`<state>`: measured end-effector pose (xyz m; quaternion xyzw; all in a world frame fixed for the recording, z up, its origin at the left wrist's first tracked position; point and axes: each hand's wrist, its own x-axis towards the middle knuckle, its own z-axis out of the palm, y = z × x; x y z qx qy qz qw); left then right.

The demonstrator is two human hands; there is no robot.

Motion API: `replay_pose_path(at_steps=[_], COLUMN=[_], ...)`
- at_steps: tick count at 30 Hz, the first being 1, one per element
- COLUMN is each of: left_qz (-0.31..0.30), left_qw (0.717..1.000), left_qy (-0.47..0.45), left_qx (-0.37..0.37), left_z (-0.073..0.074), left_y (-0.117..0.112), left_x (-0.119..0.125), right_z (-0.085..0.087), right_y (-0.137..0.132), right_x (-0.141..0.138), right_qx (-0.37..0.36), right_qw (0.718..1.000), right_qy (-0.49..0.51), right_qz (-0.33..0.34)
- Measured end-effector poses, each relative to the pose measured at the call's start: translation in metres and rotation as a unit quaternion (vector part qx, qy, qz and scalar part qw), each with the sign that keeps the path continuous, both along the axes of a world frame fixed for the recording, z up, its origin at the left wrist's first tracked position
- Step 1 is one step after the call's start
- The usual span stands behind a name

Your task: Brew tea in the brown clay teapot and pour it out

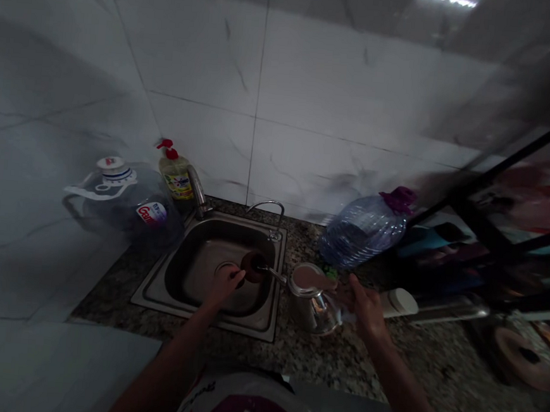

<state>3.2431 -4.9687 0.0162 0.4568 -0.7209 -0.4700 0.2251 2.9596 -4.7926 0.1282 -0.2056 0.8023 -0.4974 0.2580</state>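
Observation:
My left hand point(223, 286) hangs low over the drain of a stainless steel sink point(154, 295), its fingers curled beside the dark brown round head of a metal-handled strainer or ladle point(254, 266). That handle runs right to the rim of a steel jug point(312, 310) holding pale brown liquid. My right hand point(362, 302) is at the jug's right side with its fingers toward the rim. A blurred pale shape shows below those fingers. I cannot tell whether either hand grips anything.
A yellow dish soap bottle point(176, 176) and a large dark water bottle point(127, 204) stand left of the sink, by a chrome tap point(197, 190). A purple-capped plastic water bottle point(363, 229) lies on the speckled granite counter point(339, 363). A black metal rack point(488, 210) stands at right.

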Motion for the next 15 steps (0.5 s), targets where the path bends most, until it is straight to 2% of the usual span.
replay_pose_path(at_steps=[4, 15], left_qz=[0.000, 0.017], left_qw=[1.000, 0.999], left_qy=[-0.001, 0.022], left_qx=[0.001, 0.023], left_z=[0.0008, -0.0027], left_y=[0.0020, 0.0053], left_x=[-0.0007, 0.0020], right_z=[-0.0032, 0.0049], right_y=[-0.0022, 0.0056], right_x=[-0.0049, -0.0080], right_qx=[0.005, 0.028], right_qw=[1.000, 1.000], right_qy=[-0.013, -0.003], right_qz=[-0.003, 0.007])
